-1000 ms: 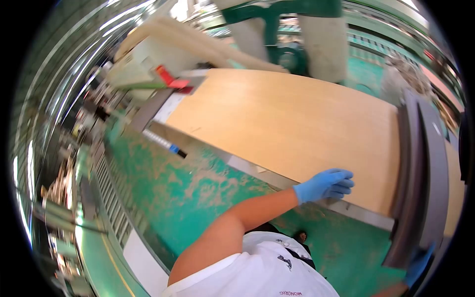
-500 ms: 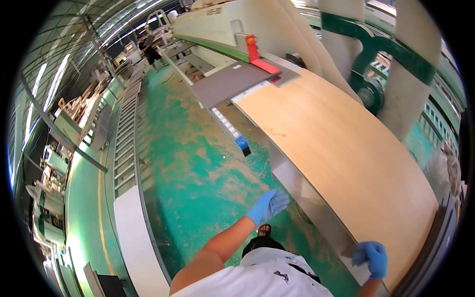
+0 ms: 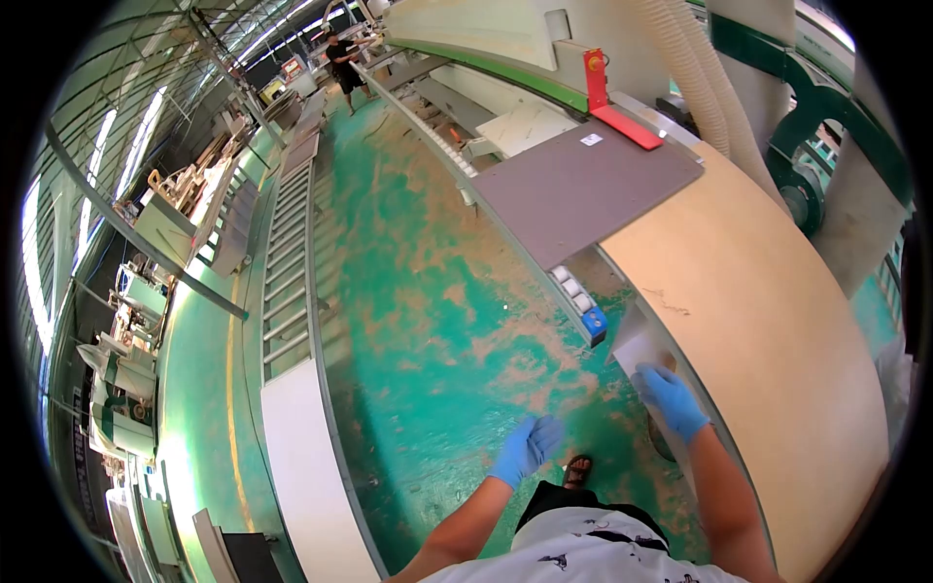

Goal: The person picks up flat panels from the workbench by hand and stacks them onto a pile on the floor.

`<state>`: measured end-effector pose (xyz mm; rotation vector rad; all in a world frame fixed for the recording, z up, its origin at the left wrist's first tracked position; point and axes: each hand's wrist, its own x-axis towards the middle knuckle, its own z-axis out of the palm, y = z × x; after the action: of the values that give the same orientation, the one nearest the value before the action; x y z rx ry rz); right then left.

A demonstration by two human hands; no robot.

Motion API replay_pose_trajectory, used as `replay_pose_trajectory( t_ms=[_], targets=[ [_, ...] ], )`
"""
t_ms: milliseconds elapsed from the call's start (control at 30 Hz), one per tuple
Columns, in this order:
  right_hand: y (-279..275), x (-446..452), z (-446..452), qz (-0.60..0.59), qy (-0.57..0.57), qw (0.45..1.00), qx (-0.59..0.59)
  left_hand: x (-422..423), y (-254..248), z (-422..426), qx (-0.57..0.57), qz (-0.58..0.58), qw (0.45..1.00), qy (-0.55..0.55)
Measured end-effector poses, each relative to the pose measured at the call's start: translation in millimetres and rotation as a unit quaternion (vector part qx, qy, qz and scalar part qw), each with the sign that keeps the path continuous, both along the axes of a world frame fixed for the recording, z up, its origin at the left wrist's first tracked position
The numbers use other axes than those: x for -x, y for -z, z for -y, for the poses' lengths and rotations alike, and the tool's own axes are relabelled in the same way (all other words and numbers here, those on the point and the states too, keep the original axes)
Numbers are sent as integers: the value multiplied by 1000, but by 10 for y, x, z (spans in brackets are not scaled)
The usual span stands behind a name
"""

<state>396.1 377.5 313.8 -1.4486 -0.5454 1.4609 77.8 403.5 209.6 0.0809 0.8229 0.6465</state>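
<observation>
My left hand (image 3: 528, 449), in a blue glove, hangs over the green floor with its fingers stretched out and holds nothing. My right hand (image 3: 671, 398), gloved too, is beside the near edge of the wood-coloured table top (image 3: 768, 321), fingers extended and nothing in them. A grey-brown panel (image 3: 588, 185) with a small white label lies beyond the hands, its right part over the far end of the table top. Close by it is a red bracket (image 3: 617, 112). The roller rail's blue end (image 3: 594, 321) lies just past my right hand.
Along the left runs a roller conveyor (image 3: 289, 282) with a white board (image 3: 311, 457) at its near end. A long machine (image 3: 476, 34) stands ahead. One person (image 3: 345, 68) is at its far end. Green-framed ducts (image 3: 807, 126) rise at the right.
The view has swung right-to-left toward the machine and the aisle. My right hand has moved forward along the table edge. The grey-brown panel extends farther toward me over the table top.
</observation>
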Motion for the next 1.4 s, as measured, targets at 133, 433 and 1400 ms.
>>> replay_pose_trajectory(
  t_ms=[133, 433, 1400],
  targets=[
    [246, 18, -518, -19, 32, 999, 17, 148, 201, 45, 27, -12, 1000, -4],
    [366, 49, -1752, -176, 43, 983, -41, 237, 151, 74, 38, 0, 999, -17],
    [-332, -144, 1618, -275, 406, 871, -36, -97, -591, -1334, -133, 60, 975, 170]
  ],
)
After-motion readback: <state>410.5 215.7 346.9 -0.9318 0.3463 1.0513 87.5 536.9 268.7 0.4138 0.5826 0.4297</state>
